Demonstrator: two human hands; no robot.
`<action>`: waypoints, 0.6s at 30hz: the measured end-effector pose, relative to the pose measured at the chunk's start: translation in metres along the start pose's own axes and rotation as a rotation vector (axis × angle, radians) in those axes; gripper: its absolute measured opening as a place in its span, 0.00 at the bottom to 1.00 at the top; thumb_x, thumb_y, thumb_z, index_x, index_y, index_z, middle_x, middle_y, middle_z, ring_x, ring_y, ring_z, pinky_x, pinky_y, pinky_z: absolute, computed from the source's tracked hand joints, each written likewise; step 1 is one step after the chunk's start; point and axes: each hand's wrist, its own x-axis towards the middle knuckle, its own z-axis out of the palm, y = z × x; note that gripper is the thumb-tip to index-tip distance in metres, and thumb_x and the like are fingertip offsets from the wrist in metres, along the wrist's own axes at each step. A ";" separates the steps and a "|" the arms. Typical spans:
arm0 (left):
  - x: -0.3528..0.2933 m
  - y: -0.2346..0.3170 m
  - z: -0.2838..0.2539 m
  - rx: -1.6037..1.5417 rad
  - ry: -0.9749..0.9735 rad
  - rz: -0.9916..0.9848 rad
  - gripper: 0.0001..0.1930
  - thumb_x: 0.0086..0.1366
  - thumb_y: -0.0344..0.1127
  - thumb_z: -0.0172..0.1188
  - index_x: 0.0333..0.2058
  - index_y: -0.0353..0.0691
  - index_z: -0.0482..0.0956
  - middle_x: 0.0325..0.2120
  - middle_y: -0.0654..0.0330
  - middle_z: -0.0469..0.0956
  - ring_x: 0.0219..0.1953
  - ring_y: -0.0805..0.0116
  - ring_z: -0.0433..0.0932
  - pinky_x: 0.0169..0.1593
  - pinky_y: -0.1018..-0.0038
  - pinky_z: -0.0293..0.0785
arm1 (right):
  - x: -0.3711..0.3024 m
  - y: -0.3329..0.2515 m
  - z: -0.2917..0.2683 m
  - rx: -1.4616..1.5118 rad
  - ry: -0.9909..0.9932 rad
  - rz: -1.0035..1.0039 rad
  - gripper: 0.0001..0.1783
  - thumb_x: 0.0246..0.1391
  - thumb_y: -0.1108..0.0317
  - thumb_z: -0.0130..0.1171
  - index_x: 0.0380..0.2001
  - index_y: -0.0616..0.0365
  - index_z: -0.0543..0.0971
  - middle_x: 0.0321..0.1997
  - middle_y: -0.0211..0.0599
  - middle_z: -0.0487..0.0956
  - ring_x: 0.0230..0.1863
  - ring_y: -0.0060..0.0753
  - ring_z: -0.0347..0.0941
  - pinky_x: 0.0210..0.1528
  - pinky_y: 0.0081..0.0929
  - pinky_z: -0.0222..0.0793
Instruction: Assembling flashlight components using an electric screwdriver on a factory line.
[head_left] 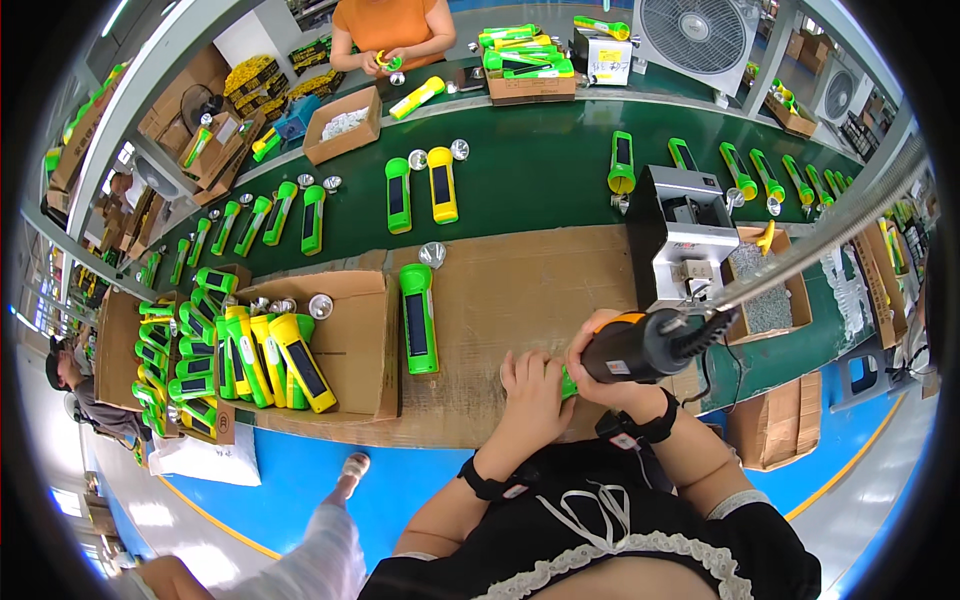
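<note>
Near the cardboard-covered edge of the workbench, my right hand [598,372] is wrapped round a black and orange electric screwdriver [637,350], its cord running off to the right. Close beside it, my left hand [534,392] is closed over a green flashlight [568,383], of which only a small part shows between the two hands. The screwdriver's tip is hidden. To the left of my hands lies another green flashlight [420,325] with a dark panel, a loose round reflector [432,254] at its top end.
An open cardboard box [365,345] of green and yellow flashlights stands at left. Right of my hands are a black-and-silver machine [690,245] and a box of screws [795,290]. Flashlights with reflectors line the green conveyor belt [540,150]. Across it, a person in orange [393,30] handles a yellow part.
</note>
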 end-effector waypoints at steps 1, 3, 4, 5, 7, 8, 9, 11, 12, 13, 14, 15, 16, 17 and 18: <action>0.001 -0.001 -0.001 0.019 -0.030 0.030 0.33 0.43 0.37 0.63 0.48 0.31 0.64 0.42 0.47 0.64 0.49 0.47 0.61 0.55 0.43 0.49 | 0.001 0.002 -0.001 0.005 0.009 -0.010 0.23 0.35 0.77 0.58 0.39 0.61 0.67 0.27 0.29 0.72 0.29 0.21 0.68 0.37 0.19 0.64; 0.003 0.001 -0.007 0.068 -0.083 0.047 0.34 0.45 0.39 0.62 0.50 0.30 0.62 0.42 0.47 0.65 0.49 0.48 0.62 0.55 0.44 0.50 | 0.003 0.006 -0.001 0.004 0.000 -0.086 0.26 0.35 0.77 0.59 0.43 0.63 0.65 0.28 0.28 0.72 0.28 0.21 0.68 0.37 0.19 0.65; 0.005 0.004 -0.010 0.091 -0.132 0.031 0.33 0.46 0.39 0.62 0.50 0.31 0.63 0.42 0.47 0.66 0.49 0.49 0.63 0.56 0.45 0.50 | 0.003 -0.004 -0.008 -0.247 -0.036 -0.135 0.30 0.37 0.78 0.59 0.48 0.63 0.64 0.27 0.29 0.73 0.28 0.20 0.70 0.37 0.21 0.66; 0.005 0.006 -0.012 0.114 -0.181 0.015 0.32 0.47 0.39 0.62 0.49 0.31 0.64 0.41 0.48 0.67 0.49 0.50 0.64 0.56 0.46 0.51 | -0.002 -0.010 -0.017 -0.242 -0.027 -0.144 0.30 0.37 0.78 0.59 0.48 0.63 0.64 0.27 0.29 0.73 0.28 0.20 0.70 0.37 0.21 0.66; 0.007 0.004 -0.012 0.150 -0.165 0.015 0.30 0.47 0.43 0.63 0.46 0.31 0.67 0.37 0.50 0.69 0.45 0.51 0.66 0.54 0.52 0.54 | -0.011 -0.022 -0.030 0.112 0.050 -0.109 0.40 0.42 0.73 0.62 0.57 0.57 0.53 0.22 0.34 0.71 0.26 0.28 0.71 0.31 0.27 0.69; 0.015 -0.001 -0.013 0.226 -0.143 -0.028 0.28 0.46 0.43 0.64 0.42 0.32 0.68 0.36 0.50 0.69 0.43 0.52 0.67 0.52 0.54 0.57 | -0.013 -0.037 -0.037 0.268 0.164 -0.202 0.41 0.41 0.71 0.64 0.57 0.59 0.53 0.24 0.35 0.73 0.26 0.29 0.72 0.33 0.26 0.69; 0.022 -0.004 -0.012 0.298 -0.126 -0.076 0.25 0.45 0.43 0.66 0.39 0.33 0.70 0.34 0.51 0.69 0.40 0.53 0.69 0.49 0.56 0.60 | -0.014 -0.055 -0.043 0.427 0.279 -0.288 0.42 0.40 0.70 0.66 0.57 0.60 0.54 0.25 0.36 0.74 0.27 0.30 0.72 0.35 0.26 0.69; 0.056 -0.018 -0.002 0.371 -0.124 -0.142 0.25 0.45 0.45 0.66 0.37 0.34 0.70 0.33 0.51 0.69 0.39 0.54 0.69 0.46 0.58 0.62 | -0.022 -0.065 -0.072 0.507 0.315 -0.488 0.48 0.39 0.65 0.68 0.58 0.60 0.49 0.24 0.39 0.74 0.26 0.34 0.72 0.33 0.29 0.70; 0.080 -0.026 0.007 0.441 -0.122 -0.215 0.25 0.45 0.47 0.67 0.35 0.34 0.71 0.33 0.52 0.69 0.38 0.55 0.70 0.43 0.60 0.65 | -0.028 -0.071 -0.084 0.502 0.329 -0.494 0.48 0.39 0.65 0.68 0.58 0.60 0.49 0.24 0.39 0.74 0.26 0.34 0.72 0.33 0.29 0.70; 0.108 -0.036 0.020 0.475 -0.069 -0.230 0.26 0.45 0.49 0.67 0.35 0.35 0.71 0.33 0.53 0.70 0.38 0.56 0.70 0.42 0.63 0.66 | -0.035 -0.076 -0.094 0.446 0.400 -0.438 0.47 0.39 0.66 0.68 0.58 0.60 0.50 0.24 0.40 0.74 0.25 0.34 0.72 0.32 0.29 0.70; 0.140 -0.048 0.035 0.510 -0.016 -0.246 0.26 0.45 0.51 0.67 0.34 0.36 0.72 0.32 0.54 0.70 0.38 0.58 0.71 0.40 0.65 0.68 | -0.041 -0.076 -0.100 0.394 0.470 -0.380 0.46 0.39 0.66 0.67 0.57 0.60 0.50 0.24 0.41 0.73 0.25 0.34 0.72 0.31 0.30 0.70; 0.172 -0.057 0.047 0.531 0.006 -0.250 0.26 0.45 0.52 0.67 0.34 0.36 0.72 0.33 0.55 0.70 0.39 0.58 0.71 0.40 0.65 0.68 | -0.044 -0.072 -0.103 0.400 0.478 -0.384 0.46 0.39 0.66 0.67 0.57 0.60 0.50 0.24 0.41 0.73 0.25 0.34 0.72 0.31 0.30 0.70; 0.206 -0.063 0.058 0.543 0.028 -0.246 0.26 0.45 0.53 0.67 0.33 0.37 0.72 0.33 0.56 0.71 0.39 0.59 0.71 0.41 0.66 0.68 | -0.045 -0.070 -0.105 0.324 0.508 -0.321 0.45 0.38 0.66 0.67 0.57 0.60 0.51 0.24 0.41 0.73 0.25 0.33 0.71 0.31 0.28 0.69; 0.236 -0.073 0.069 0.527 0.077 -0.209 0.27 0.46 0.53 0.67 0.32 0.34 0.71 0.32 0.53 0.70 0.37 0.55 0.72 0.40 0.65 0.70 | -0.046 -0.066 -0.108 0.256 0.533 -0.257 0.45 0.38 0.66 0.67 0.56 0.60 0.52 0.24 0.41 0.73 0.25 0.33 0.71 0.31 0.27 0.69; 0.261 -0.084 0.078 0.549 0.065 -0.248 0.29 0.47 0.55 0.66 0.33 0.33 0.71 0.33 0.52 0.71 0.38 0.56 0.72 0.40 0.66 0.71 | -0.045 -0.065 -0.111 0.190 0.512 -0.225 0.40 0.38 0.71 0.65 0.52 0.60 0.55 0.24 0.41 0.74 0.25 0.32 0.72 0.32 0.27 0.70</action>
